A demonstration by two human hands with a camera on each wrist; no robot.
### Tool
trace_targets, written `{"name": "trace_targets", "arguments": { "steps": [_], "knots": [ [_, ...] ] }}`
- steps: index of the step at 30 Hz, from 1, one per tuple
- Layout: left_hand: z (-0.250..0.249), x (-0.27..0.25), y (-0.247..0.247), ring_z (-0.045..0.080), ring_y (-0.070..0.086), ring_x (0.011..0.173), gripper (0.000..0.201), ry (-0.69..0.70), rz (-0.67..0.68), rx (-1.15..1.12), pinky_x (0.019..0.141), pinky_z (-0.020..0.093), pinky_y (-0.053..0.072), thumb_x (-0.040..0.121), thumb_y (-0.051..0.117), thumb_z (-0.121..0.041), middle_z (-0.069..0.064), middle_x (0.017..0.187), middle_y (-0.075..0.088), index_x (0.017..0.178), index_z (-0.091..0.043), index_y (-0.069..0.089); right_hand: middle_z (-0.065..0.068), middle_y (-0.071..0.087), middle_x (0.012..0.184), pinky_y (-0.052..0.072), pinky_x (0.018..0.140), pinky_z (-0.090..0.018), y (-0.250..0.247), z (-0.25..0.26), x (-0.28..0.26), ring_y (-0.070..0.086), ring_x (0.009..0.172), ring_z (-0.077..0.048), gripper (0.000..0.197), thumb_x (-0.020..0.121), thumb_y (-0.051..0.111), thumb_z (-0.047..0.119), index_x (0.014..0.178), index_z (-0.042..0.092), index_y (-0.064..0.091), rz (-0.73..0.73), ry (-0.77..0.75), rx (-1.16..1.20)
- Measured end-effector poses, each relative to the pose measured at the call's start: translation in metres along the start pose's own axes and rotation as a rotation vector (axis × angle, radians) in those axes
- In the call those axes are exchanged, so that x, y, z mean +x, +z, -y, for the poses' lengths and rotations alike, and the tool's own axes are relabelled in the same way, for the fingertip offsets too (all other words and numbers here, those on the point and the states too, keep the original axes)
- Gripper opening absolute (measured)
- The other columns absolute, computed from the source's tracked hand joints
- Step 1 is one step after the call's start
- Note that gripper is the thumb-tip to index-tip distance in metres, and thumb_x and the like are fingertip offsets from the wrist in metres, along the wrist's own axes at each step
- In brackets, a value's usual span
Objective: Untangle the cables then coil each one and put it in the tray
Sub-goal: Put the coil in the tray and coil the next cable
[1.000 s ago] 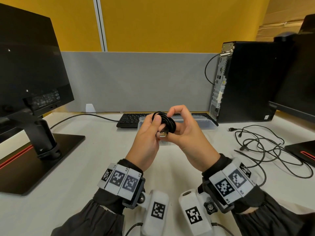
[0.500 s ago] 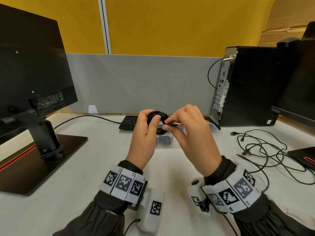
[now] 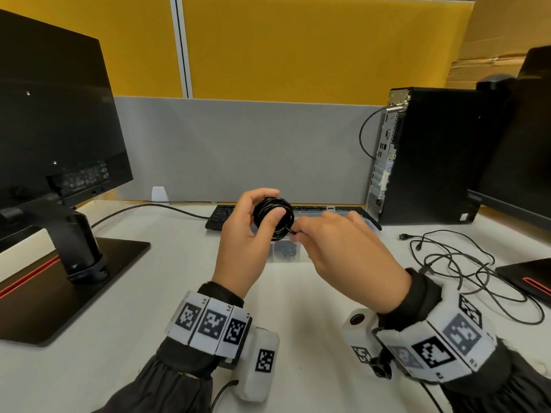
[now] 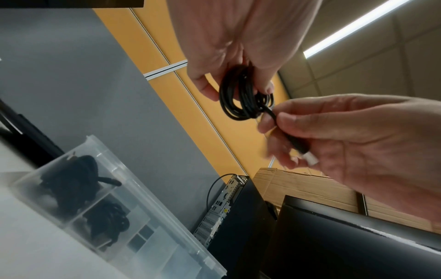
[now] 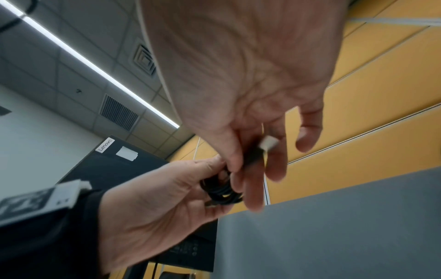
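Head view shows both hands held up over the white surface (image 3: pixel 149 338). The left hand (image 3: pixel 241 242) holds a small black coiled cable (image 3: pixel 274 217). Its fingers (image 3: pixel 262 193) curl over the top of the coil and its thumb (image 3: pixel 269 223) presses on the front of it. The right hand (image 3: pixel 343 254) is just beside the coil. It pinches the loose end of the same cable between its thumb and fingers.

In the left wrist view, the loops of the coil hang from the left hand, and the end of the cable runs across into the right hand. A little silver plug (image 4: pixel 310 159) sticks out inside the right palm. The right wrist view shows that plug too, past the pinching fingers.

A clear tray (image 4: pixel 148 203) sits on the surface just behind the hands, in front of the black keyboard (image 3: pixel 222 216). It has walls inside that split it into boxes. Two black cable bundles (image 4: pixel 71 181) lie in two boxes next to each other.

To the right on the surface lies a loose tangle of black cables (image 3: pixel 465 272), well apart from the tray. A black computer tower (image 3: pixel 432 156) stands behind them. A black monitor (image 3: pixel 53 120) stands on the left.
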State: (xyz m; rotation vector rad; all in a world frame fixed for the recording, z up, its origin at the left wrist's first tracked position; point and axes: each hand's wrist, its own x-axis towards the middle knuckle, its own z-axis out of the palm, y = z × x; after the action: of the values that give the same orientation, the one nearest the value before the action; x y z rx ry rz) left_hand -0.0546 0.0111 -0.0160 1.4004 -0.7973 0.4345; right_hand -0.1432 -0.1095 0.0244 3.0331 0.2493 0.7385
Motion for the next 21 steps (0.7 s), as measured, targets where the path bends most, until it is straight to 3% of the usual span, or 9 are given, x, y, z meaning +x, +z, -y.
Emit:
{"name": "trace_targets", "arguments": {
  "steps": [4,7,10,12,14,17,19,21],
  "knots": [
    [0.000,-0.002,0.003,0.007,0.062,0.096,0.019,-0.031,0.011,-0.025,0.083,0.021,0.050,0.083,0.057,-0.024,-0.010,0.099,0.063,0.099,-0.034,0.055,0.006,0.045,0.084,0.026,0.073,-0.034,0.000,0.005,0.000,0.040,0.082,-0.018,0.014,0.097,0.027,0.010,0.093,0.022,0.033,0.096,0.022,0.138],
    [0.000,-0.001,0.005,0.004,0.061,0.092,0.016,-0.050,0.004,-0.086,0.080,0.018,0.049,0.089,0.057,-0.015,-0.005,0.097,0.062,0.098,-0.027,0.055,0.009,0.038,0.065,0.024,0.062,-0.030,0.004,0.009,-0.002,0.036,0.060,-0.014,0.015,0.100,0.027,0.020,0.085,0.021,0.029,0.031,0.023,0.307],
    [-0.001,0.000,0.004,0.005,0.063,0.088,0.017,-0.156,0.012,-0.233,0.078,0.020,0.051,0.090,0.054,-0.006,-0.001,0.095,0.065,0.101,-0.019,0.056,0.010,0.039,0.055,0.026,0.052,-0.029,0.009,0.007,0.002,0.038,0.054,-0.014,0.020,0.100,0.036,0.033,0.083,0.022,0.035,-0.136,0.031,0.352],
    [0.000,0.002,0.002,0.011,0.064,0.088,0.020,-0.259,0.025,-0.428,0.079,0.024,0.052,0.087,0.053,-0.009,0.000,0.093,0.067,0.107,-0.014,0.055,0.008,0.044,0.051,0.029,0.051,-0.026,0.009,0.001,0.006,0.041,0.052,-0.011,0.020,0.098,0.041,0.033,0.082,0.022,0.042,-0.140,0.046,0.435],
    [0.001,0.004,-0.001,0.013,0.065,0.088,0.029,-0.316,0.054,-0.558,0.079,0.025,0.054,0.083,0.053,-0.015,0.000,0.090,0.069,0.112,-0.008,0.054,0.019,0.051,0.054,0.031,0.052,-0.020,0.010,-0.006,0.009,0.045,0.054,-0.003,0.019,0.098,0.043,0.028,0.084,0.020,0.052,-0.084,0.052,0.535],
    [0.001,0.004,-0.001,0.010,0.063,0.081,0.021,-0.355,0.069,-0.503,0.076,0.025,0.052,0.091,0.047,-0.016,-0.004,0.081,0.068,0.107,-0.007,0.056,0.020,0.054,0.057,0.034,0.057,-0.013,0.010,-0.012,0.011,0.047,0.055,0.002,0.022,0.100,0.042,0.018,0.092,0.015,0.062,0.055,0.052,0.774],
    [0.002,0.004,0.001,0.009,0.061,0.080,0.015,-0.352,0.030,-0.385,0.079,0.028,0.048,0.096,0.043,-0.015,-0.007,0.079,0.067,0.101,-0.012,0.058,0.026,0.052,0.050,0.034,0.053,-0.009,0.006,-0.014,0.009,0.047,0.049,0.006,0.025,0.100,0.039,0.013,0.098,0.008,0.063,0.171,0.050,0.909],
    [0.004,0.003,0.002,0.013,0.058,0.085,0.012,-0.324,0.018,-0.322,0.084,0.031,0.046,0.095,0.047,-0.020,-0.002,0.085,0.064,0.097,-0.015,0.058,0.026,0.052,0.054,0.033,0.056,-0.011,0.003,-0.020,0.006,0.048,0.055,0.006,0.025,0.100,0.040,0.017,0.098,0.012,0.064,0.149,0.005,0.823]
  ]
}}
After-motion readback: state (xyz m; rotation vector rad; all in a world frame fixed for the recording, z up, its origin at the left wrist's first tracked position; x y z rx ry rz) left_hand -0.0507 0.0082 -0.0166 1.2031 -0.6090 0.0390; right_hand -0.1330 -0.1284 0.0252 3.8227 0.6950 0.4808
